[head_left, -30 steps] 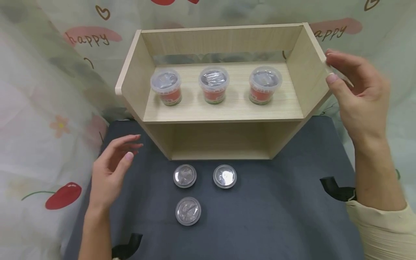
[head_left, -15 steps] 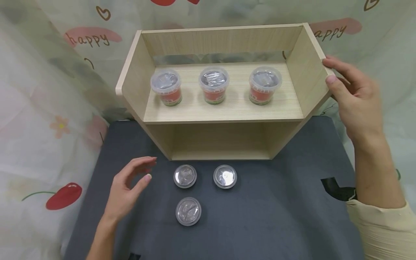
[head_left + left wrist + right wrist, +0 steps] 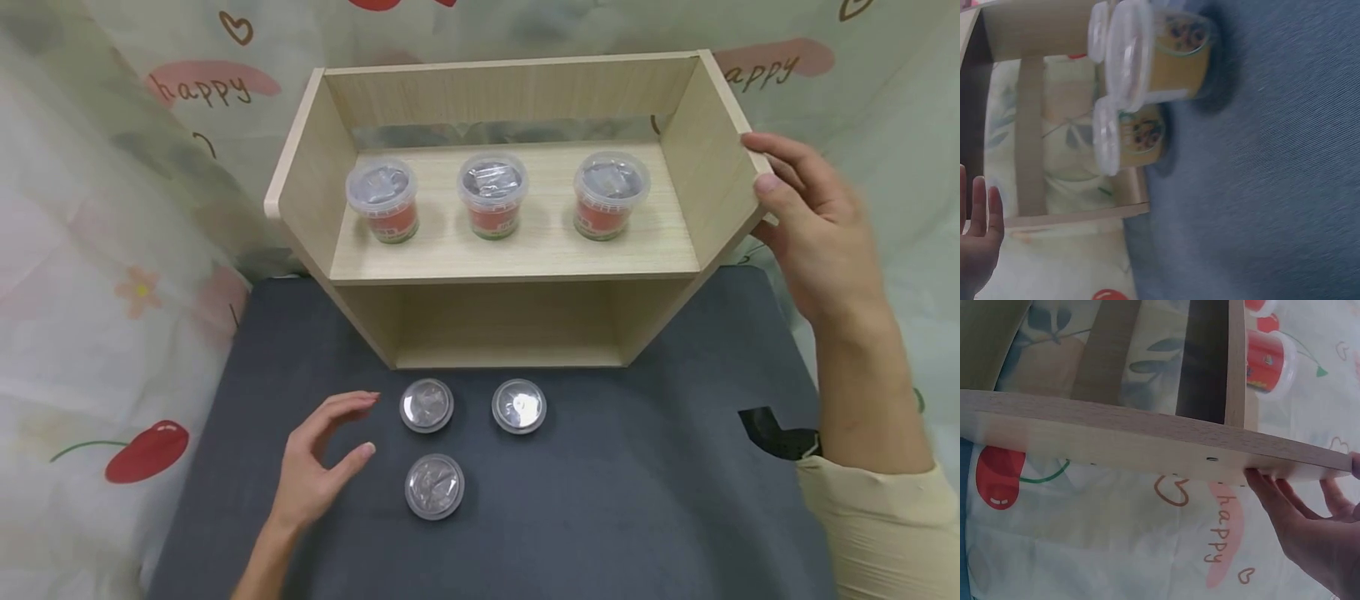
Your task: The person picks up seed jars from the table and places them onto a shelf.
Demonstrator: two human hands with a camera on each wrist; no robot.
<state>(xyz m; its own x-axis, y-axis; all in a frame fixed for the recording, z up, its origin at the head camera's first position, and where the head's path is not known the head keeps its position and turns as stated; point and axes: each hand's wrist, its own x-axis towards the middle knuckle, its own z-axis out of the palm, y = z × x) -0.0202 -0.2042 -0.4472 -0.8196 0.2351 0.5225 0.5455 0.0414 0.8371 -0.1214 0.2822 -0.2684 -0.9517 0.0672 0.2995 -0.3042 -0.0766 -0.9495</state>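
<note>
My left hand (image 3: 315, 467) is over the dark cloth with thumb and fingers parted and nothing between them. Just to its right are three round clear-lidded tubs: a back left tub (image 3: 427, 406), a back right tub (image 3: 519, 407) and a front tub (image 3: 435, 487). The left wrist view shows yellowish contents in the nearest tub (image 3: 1175, 59), with my fingers at the left edge. My right hand (image 3: 825, 225) holds the right side panel (image 3: 712, 167) of a two-tier wooden shelf by its front edge; in the right wrist view its fingers (image 3: 1272, 494) lie against the outer face.
On the shelf's upper board (image 3: 517, 265) stand three red tubs: a left one (image 3: 393, 221), a middle one (image 3: 495, 218) and a right one (image 3: 602, 218). The lower compartment (image 3: 510, 325) faces the front tubs. A patterned curtain (image 3: 135, 250) hangs around the table.
My left hand has moved right and toward the front, closer to the clear-lidded tubs. My right hand has come in against the shelf's side panel. The tubs have stayed in place.
</note>
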